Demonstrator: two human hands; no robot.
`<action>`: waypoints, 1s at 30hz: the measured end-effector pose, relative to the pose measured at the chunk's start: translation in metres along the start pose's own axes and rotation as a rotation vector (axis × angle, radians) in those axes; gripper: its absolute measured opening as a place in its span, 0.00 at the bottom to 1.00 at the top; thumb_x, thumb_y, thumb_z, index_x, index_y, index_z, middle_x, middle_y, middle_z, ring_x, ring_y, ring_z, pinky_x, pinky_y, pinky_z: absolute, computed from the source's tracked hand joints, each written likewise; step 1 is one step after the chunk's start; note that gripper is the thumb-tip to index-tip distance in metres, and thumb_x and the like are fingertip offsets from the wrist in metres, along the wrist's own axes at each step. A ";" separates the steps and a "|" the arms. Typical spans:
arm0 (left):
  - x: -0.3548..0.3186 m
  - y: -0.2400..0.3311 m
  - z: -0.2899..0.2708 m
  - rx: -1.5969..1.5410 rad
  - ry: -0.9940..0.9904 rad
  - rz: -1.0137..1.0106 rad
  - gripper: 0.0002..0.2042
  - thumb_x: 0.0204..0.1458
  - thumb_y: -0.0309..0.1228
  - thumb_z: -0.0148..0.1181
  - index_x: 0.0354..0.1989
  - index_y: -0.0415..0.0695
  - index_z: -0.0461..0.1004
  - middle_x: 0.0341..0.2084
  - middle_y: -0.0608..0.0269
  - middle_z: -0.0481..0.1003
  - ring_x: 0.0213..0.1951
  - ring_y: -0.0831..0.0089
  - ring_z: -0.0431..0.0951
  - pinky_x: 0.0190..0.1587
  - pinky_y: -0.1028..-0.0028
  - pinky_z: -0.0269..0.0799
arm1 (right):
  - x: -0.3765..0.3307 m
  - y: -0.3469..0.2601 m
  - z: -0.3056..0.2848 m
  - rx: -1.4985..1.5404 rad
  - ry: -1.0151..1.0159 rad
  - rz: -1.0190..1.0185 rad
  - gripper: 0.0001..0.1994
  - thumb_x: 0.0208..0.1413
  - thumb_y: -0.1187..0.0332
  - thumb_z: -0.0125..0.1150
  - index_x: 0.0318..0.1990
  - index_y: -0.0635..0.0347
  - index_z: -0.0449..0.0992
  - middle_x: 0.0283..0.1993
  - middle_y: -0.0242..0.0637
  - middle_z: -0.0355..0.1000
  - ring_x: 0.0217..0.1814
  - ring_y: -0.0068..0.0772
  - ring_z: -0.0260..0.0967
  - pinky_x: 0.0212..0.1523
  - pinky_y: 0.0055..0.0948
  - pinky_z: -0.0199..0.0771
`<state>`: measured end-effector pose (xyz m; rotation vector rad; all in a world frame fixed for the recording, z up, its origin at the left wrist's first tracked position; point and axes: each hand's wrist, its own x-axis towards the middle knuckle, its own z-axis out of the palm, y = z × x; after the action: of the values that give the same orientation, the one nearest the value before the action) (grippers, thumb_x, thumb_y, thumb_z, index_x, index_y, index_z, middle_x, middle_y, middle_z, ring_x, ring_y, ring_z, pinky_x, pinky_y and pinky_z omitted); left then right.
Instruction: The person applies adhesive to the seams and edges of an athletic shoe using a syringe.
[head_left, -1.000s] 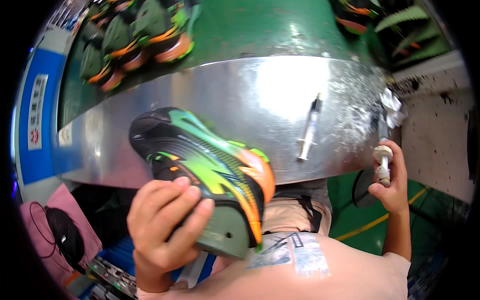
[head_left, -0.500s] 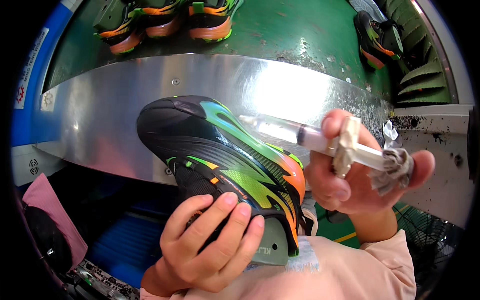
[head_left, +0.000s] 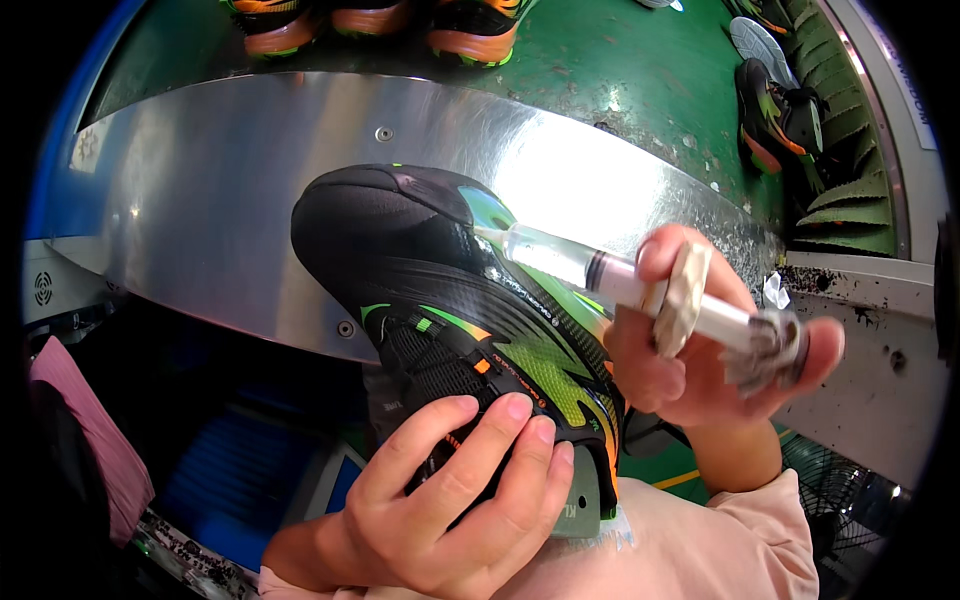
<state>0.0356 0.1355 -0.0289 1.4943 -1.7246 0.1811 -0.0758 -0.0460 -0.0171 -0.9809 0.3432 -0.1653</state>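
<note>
A black, green and orange sports shoe (head_left: 450, 290) lies tilted on its side across the front of the metal ledge, toe to the far left. A grey-green last (head_left: 580, 500) fills its heel opening. My left hand (head_left: 460, 500) grips the shoe around the lacing and collar, fingers curled over the side. In my right hand (head_left: 680, 330) is a clear syringe (head_left: 570, 262), with tape or cloth wrapped on its flange and plunger end. My thumb rests at the plunger end. The nozzle tip meets the seam between upper and sole near the forefoot.
A curved metal ledge (head_left: 230, 200) borders a green conveyor belt (head_left: 590, 80). Several similar shoes (head_left: 470, 35) stand at its far left. Another shoe (head_left: 775, 120) and a grey sole (head_left: 760, 45) lie far right, beside green overlapping flaps (head_left: 855, 180). A fan (head_left: 840, 500) is at lower right.
The shoe has rolled slightly, showing more of its upper, and shifted a little right. The syringe tip has come against the seam. Things on the belt appear shifted because the view moved.
</note>
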 end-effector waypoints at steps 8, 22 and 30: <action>0.007 0.004 -0.018 -0.016 -0.217 -0.069 0.06 0.44 0.23 0.58 0.31 0.43 0.79 0.35 0.59 0.75 0.42 0.62 0.76 0.43 0.64 0.73 | -0.050 0.015 0.003 -0.088 0.234 -0.084 0.51 0.31 0.24 0.55 0.51 0.64 0.58 0.25 0.32 0.64 0.17 0.18 0.56 0.15 0.15 0.53; -0.036 -0.037 -0.046 0.074 -0.331 -0.055 0.11 0.45 0.26 0.61 0.39 0.50 0.75 0.41 0.65 0.71 0.48 0.65 0.72 0.50 0.63 0.69 | -0.077 0.032 0.033 0.196 0.223 -0.052 0.56 0.34 0.23 0.49 0.54 0.74 0.56 0.27 0.23 0.57 0.26 0.16 0.54 0.27 0.16 0.54; -0.047 -0.079 -0.055 0.101 -0.320 0.011 0.10 0.46 0.25 0.59 0.39 0.46 0.74 0.42 0.60 0.70 0.49 0.59 0.71 0.50 0.59 0.69 | -0.037 0.000 0.059 0.063 0.358 0.184 0.58 0.30 0.23 0.54 0.54 0.74 0.57 0.30 0.26 0.59 0.28 0.14 0.54 0.29 0.14 0.54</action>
<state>0.1289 0.1810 -0.0548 1.6580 -2.0011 0.0359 -0.0895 0.0114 0.0207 -0.8512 0.7499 -0.1828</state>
